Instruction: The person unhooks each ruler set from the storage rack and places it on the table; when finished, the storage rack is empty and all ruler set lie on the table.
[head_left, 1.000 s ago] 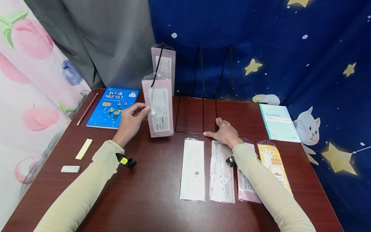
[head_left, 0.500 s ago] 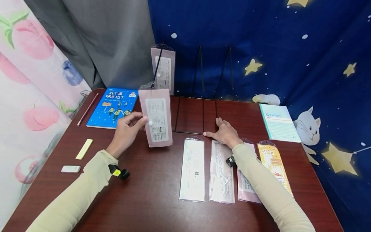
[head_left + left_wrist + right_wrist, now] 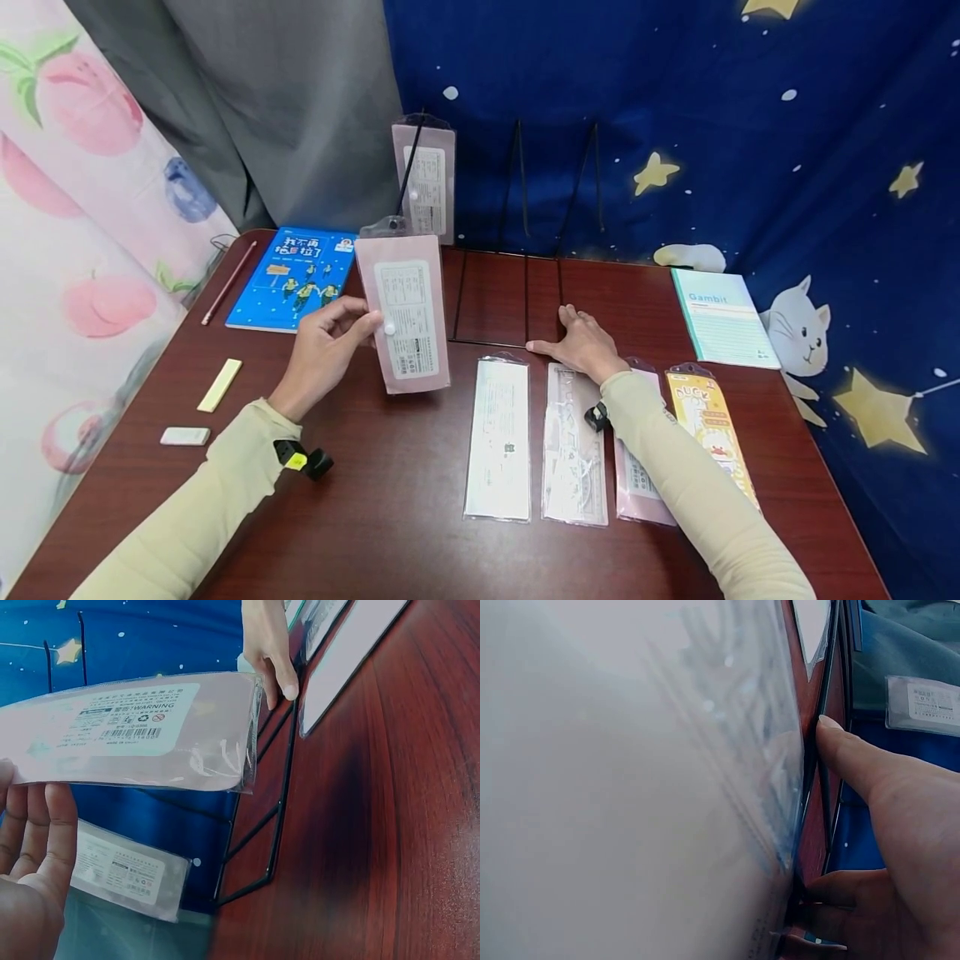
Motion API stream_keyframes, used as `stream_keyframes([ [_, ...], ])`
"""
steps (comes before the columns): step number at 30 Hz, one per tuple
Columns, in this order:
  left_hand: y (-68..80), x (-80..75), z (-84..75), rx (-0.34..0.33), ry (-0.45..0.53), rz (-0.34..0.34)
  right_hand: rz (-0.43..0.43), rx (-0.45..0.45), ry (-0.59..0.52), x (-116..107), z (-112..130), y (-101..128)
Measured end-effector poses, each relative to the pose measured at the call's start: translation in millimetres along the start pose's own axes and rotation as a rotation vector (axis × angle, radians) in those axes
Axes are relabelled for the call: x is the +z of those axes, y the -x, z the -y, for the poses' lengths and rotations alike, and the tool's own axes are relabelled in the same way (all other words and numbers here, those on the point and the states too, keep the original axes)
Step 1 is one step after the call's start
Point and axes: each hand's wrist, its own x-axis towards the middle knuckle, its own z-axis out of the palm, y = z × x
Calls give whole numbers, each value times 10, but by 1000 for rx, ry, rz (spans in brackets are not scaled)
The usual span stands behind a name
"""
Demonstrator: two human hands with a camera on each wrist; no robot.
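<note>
My left hand (image 3: 326,346) pinches the left edge of a pink packet (image 3: 408,312) in a clear sleeve, thumb in front. The packet stands upright with its label facing me, and its clear hang tab overlaps the tip of a black hook (image 3: 407,171) in the head view. Behind it, a similar pink packet (image 3: 429,179) hangs on that hook. My right hand (image 3: 583,343) rests on the front of the black wire rack (image 3: 487,342), fingers extended and thumb at the base bar. In the left wrist view, a barcode label (image 3: 139,720) shows on the held packet.
Flat packets lie before the rack: a white one (image 3: 497,442), a clear one (image 3: 573,450), a pink one (image 3: 637,483) partly under the right forearm and a yellow one (image 3: 705,417). A blue book (image 3: 292,279), pencil (image 3: 228,283), eraser (image 3: 184,436) and notebook (image 3: 723,317) lie around.
My left hand has drawn the pink packet down and toward me, so its tab has slid from along the hook to the hook's tip. The right hand has stayed put.
</note>
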Motion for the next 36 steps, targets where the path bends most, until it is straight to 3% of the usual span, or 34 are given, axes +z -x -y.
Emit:
stream_keyframes([
  [7, 136, -1, -30, -34, -52, 48, 8, 5, 7, -4, 8, 1],
  [24, 502, 113, 185, -221, 67, 295, 10, 10, -4, -8, 14, -3],
  [36, 580, 156, 330, -360, 85, 357, 10, 7, -11, -7, 14, -1],
])
